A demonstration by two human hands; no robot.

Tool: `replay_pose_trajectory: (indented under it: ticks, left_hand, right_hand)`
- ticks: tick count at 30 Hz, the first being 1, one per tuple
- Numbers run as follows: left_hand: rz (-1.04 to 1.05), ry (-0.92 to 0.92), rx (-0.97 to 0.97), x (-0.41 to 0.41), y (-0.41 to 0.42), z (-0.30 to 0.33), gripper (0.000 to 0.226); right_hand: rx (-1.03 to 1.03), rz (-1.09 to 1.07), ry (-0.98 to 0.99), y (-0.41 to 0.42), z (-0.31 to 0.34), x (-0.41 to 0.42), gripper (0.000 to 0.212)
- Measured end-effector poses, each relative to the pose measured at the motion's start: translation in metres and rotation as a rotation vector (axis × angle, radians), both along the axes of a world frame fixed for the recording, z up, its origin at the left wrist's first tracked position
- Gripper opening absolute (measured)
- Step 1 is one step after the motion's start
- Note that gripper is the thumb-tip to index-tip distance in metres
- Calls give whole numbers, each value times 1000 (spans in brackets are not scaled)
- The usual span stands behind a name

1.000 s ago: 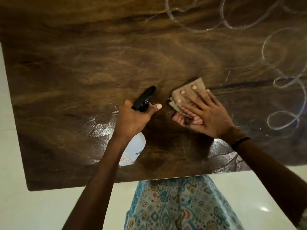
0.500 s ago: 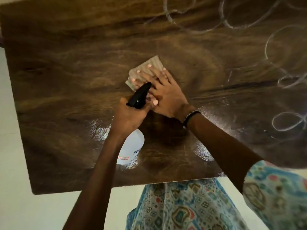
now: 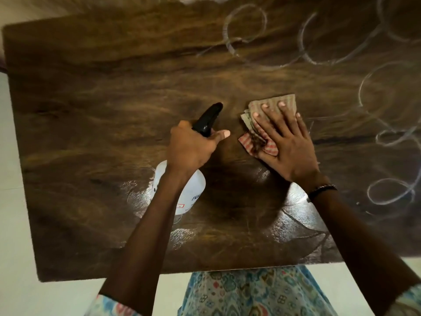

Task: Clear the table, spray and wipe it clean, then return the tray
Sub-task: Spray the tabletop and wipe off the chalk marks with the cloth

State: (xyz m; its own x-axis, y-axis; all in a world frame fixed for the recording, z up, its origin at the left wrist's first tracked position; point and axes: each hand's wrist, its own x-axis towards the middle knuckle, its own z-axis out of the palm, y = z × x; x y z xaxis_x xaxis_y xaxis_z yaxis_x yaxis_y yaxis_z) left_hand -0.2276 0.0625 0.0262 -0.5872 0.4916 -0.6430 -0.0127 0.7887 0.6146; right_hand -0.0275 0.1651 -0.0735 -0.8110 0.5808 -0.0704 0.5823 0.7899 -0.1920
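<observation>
A dark wooden table fills the view. My left hand grips the neck of a white spray bottle with a black nozzle, which points away from me. Just to the right, my right hand presses flat with straight fingers on a folded striped cloth that lies on the tabletop. White chalky swirl marks cover the table's right and far side. No tray is in view.
Wet shiny patches show near the table's front edge. Pale floor lies to the left and in front of the table. My patterned clothing is below the front edge.
My right hand has slid the cloth from beyond the bottle's nozzle back to the right. The left hand and spray bottle have stayed nearly still.
</observation>
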Motion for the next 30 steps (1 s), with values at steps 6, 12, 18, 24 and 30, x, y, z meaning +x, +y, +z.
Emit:
replay_pose_trajectory:
  ticks: [6,12,18,24,30]
  left_hand:
    - [4,-32,-15,-3,14,-4,28]
    - [56,-5,-37,-8,22,-12,46]
    - [95,-24,-29,-19,28,-21,64]
    - [156,-5,4,-26,31,-24,73]
    - [125,-23,8,-34,40,-21,62]
  right_hand:
    - [1,20,-28,9,-1,0,71]
    - [10,-12,-37,31,-2,-13,71]
    - [-3,-48,1,49,0,-87,70]
    - [-83,279,60,24,-2,-137,64]
    - [-39,340,-25,51,-1,-55,66]
